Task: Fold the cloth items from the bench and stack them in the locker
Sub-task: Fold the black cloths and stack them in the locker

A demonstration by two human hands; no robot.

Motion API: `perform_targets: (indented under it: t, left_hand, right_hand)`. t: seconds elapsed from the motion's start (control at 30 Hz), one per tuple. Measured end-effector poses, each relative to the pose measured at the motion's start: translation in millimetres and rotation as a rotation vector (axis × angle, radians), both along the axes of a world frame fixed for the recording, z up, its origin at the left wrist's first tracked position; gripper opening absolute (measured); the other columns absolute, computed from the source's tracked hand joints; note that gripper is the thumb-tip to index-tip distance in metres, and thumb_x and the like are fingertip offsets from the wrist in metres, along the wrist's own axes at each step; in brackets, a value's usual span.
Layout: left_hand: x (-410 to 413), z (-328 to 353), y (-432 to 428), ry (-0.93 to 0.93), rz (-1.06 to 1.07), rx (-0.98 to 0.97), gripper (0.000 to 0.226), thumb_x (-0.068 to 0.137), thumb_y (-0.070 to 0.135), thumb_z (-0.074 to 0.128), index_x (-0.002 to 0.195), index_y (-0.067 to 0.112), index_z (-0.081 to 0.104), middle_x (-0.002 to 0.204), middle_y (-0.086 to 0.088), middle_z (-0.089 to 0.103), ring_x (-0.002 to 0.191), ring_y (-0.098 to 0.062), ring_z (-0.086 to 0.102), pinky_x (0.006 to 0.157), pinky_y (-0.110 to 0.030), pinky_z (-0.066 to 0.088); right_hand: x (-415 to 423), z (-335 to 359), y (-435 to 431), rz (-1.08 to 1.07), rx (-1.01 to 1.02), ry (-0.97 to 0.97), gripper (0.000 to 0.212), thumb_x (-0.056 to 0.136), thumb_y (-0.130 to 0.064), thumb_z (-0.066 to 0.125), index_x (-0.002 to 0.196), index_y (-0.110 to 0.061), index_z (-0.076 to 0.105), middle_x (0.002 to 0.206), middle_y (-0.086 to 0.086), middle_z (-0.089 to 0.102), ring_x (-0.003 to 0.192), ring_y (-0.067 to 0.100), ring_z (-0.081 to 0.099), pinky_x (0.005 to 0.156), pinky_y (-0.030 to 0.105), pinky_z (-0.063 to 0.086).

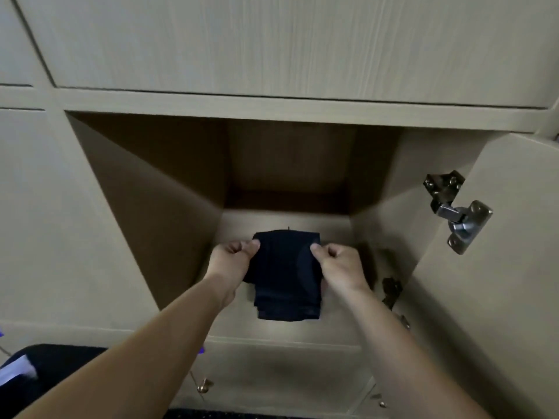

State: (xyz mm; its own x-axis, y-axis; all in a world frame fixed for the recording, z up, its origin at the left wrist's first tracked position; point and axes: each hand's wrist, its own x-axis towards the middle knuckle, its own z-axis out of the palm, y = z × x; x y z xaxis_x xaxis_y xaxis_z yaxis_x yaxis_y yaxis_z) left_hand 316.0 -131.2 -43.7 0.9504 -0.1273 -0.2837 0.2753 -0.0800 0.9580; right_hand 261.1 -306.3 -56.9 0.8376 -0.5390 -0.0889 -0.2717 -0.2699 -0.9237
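Between the two hands, inside the open locker, lay a folded cloth, navy or black, soft and matte, folded into a thick, roughly rectangular wad with layered edges showing at its near end. The left hand pinched its left far corner, thumb against curled fingers; the right hand pinched the right far corner the same way, so both were closed on the fabric. Whether the cloth lay fully on the compartment floor or was held just above it could not be told. Around the hands the locker was a boxy recess of pale beige wood-grain laminate, smooth and flat, its back wall in deep brown shadow beyond the fingertips. Right of the right hand the open door swung outward, carrying a shiny metal hinge with visible screws; a second, darker hinge sat just beside the right wrist. Above the hands ran a closed door of the same streaked laminate. Below the left forearm a small round brass-coloured knob stood out from a lower panel. Far left of the left arm, dark fabric showed with a white patch on it.
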Motion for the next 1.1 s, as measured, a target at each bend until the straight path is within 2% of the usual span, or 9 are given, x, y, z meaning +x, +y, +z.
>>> perform_targets:
  t: [0.17, 0.3, 0.43, 0.53, 0.67, 0.77, 0.83, 0.93, 1.1]
  left_hand:
    - [30, -20, -20, 0.0, -0.015, 0.028, 0.028, 0.096, 0.024, 0.061, 0.1, -0.004, 0.067, 0.097, -0.013, 0.072, 0.092, -0.027, 0.066, 0.094, -0.045, 0.053]
    - [35, -44, -24, -0.003, -0.058, 0.033, 0.021, 0.096, 0.025, 0.061, 0.093, 0.004, 0.066, 0.084, -0.009, 0.067, 0.076, -0.021, 0.06, 0.072, -0.035, 0.05]
    - [38, -58, -27, -0.015, -0.012, 0.033, 0.03, 0.095, 0.025, 0.064, 0.096, -0.004, 0.068, 0.085, -0.009, 0.07, 0.077, -0.02, 0.062, 0.075, -0.035, 0.053]
    - [40, -64, -27, -0.069, -0.022, 0.09, 0.022, 0.093, 0.026, 0.067, 0.089, 0.005, 0.071, 0.091, -0.008, 0.074, 0.074, -0.015, 0.064, 0.067, -0.027, 0.053]
    - [36, -63, -20, -0.301, -0.038, 0.28, 0.037, 0.094, 0.025, 0.065, 0.128, 0.012, 0.06, 0.112, 0.008, 0.061, 0.099, -0.009, 0.057, 0.095, -0.031, 0.051]
    - [24, -65, -11, -0.597, -0.185, 0.398, 0.037, 0.097, 0.024, 0.059, 0.133, 0.017, 0.057, 0.125, 0.01, 0.056, 0.107, 0.004, 0.051, 0.097, -0.009, 0.037]
    - [22, -75, -9, -0.749, -0.32, 0.525, 0.04, 0.098, 0.026, 0.055, 0.137, 0.015, 0.055, 0.137, 0.007, 0.052, 0.124, 0.002, 0.042, 0.104, -0.006, 0.023]
    - [26, -88, -10, -0.781, -0.401, 0.602, 0.044, 0.1, 0.027, 0.05, 0.142, 0.013, 0.049, 0.148, 0.001, 0.045, 0.134, 0.0, 0.031, 0.106, -0.001, 0.011]
    - [31, -95, -15, -0.676, -0.39, 0.531, 0.046, 0.102, 0.029, 0.045, 0.145, 0.013, 0.044, 0.153, 0.0, 0.039, 0.141, -0.007, 0.031, 0.111, -0.009, 0.015]
  right_hand:
    - [32, -14, -16, -0.047, 0.047, 0.047, 0.026, 0.094, -0.03, 0.06, 0.086, -0.007, 0.07, 0.088, 0.008, 0.071, 0.08, 0.024, 0.067, 0.076, 0.038, 0.054]
    - [34, -34, -20, -0.052, 0.027, 0.075, 0.028, 0.093, -0.029, 0.061, 0.088, -0.003, 0.07, 0.089, 0.012, 0.071, 0.084, 0.027, 0.066, 0.082, 0.043, 0.054]
    - [33, -51, -21, -0.078, -0.011, 0.034, 0.03, 0.093, -0.026, 0.062, 0.084, 0.002, 0.068, 0.087, 0.016, 0.07, 0.085, 0.031, 0.066, 0.078, 0.041, 0.052]
    - [31, -56, -22, -0.097, -0.024, -0.003, 0.022, 0.093, -0.023, 0.063, 0.082, -0.004, 0.067, 0.081, 0.007, 0.068, 0.083, 0.026, 0.064, 0.072, 0.034, 0.049]
    - [21, -60, -20, -0.09, -0.369, -0.161, 0.017, 0.091, -0.02, 0.064, 0.106, -0.014, 0.069, 0.102, -0.001, 0.062, 0.095, 0.014, 0.059, 0.084, 0.023, 0.044]
    - [13, -68, -14, 0.094, -0.553, -0.247, 0.028, 0.091, -0.018, 0.064, 0.118, -0.014, 0.066, 0.119, 0.0, 0.06, 0.113, 0.013, 0.053, 0.1, 0.026, 0.041]
    - [12, -77, -12, 0.157, -0.601, -0.204, 0.033, 0.094, -0.02, 0.06, 0.125, -0.013, 0.063, 0.131, 0.001, 0.058, 0.125, 0.015, 0.047, 0.108, 0.025, 0.033]
    - [15, -85, -12, 0.135, -0.557, -0.143, 0.036, 0.098, -0.026, 0.052, 0.131, -0.012, 0.059, 0.138, 0.001, 0.054, 0.131, 0.015, 0.043, 0.106, 0.017, 0.024]
    - [19, -91, -6, 0.059, -0.437, -0.131, 0.04, 0.098, -0.029, 0.05, 0.132, -0.01, 0.057, 0.139, 0.004, 0.053, 0.131, 0.015, 0.045, 0.108, 0.017, 0.026]
